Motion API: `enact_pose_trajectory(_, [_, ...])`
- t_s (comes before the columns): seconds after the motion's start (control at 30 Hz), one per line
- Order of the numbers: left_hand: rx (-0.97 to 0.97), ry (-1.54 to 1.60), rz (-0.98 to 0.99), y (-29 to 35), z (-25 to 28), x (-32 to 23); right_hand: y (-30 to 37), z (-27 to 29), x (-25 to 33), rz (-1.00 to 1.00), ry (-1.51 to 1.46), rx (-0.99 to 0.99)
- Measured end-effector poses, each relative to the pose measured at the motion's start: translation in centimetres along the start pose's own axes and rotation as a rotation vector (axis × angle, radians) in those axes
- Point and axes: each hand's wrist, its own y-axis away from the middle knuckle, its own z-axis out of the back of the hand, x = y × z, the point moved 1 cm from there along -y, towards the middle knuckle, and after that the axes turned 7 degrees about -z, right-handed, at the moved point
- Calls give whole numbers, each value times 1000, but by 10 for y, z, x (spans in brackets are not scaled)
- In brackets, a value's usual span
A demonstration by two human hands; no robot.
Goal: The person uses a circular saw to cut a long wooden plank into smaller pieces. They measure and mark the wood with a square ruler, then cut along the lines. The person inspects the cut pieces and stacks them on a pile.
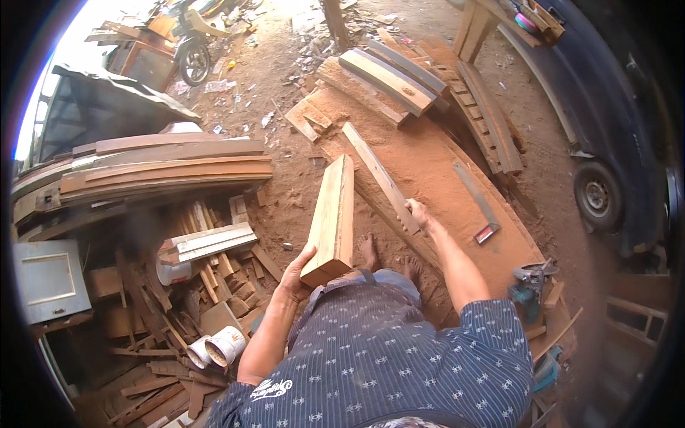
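Note:
My left hand (294, 274) grips the near end of a thick, squared wooden beam (332, 214), its fingers partly hidden by the wood. The beam points away from me, pale on its upper face and browner on the side. In my right hand (419, 217), closed round its near end, is a narrow wooden strip (374, 167) that slants away to the left over the bench's edge. A try square (474, 200) with a red-marked handle lies to the right of that hand, on a sawdust-covered workbench (428, 175).
Several cut beams (392, 78) rest on the bench's far end. Stacked planks (164, 167) stand at left, above heaped offcuts (235, 278) and white buckets (225, 346). A teal power tool (528, 292) sits at the bench's near right. A dark vehicle (614, 121) stands beyond it.

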Motion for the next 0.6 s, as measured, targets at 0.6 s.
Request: enact_pose_trajectory(0.6, [681, 887, 150, -70, -99, -75, 262, -83, -2, 356, -27, -372])
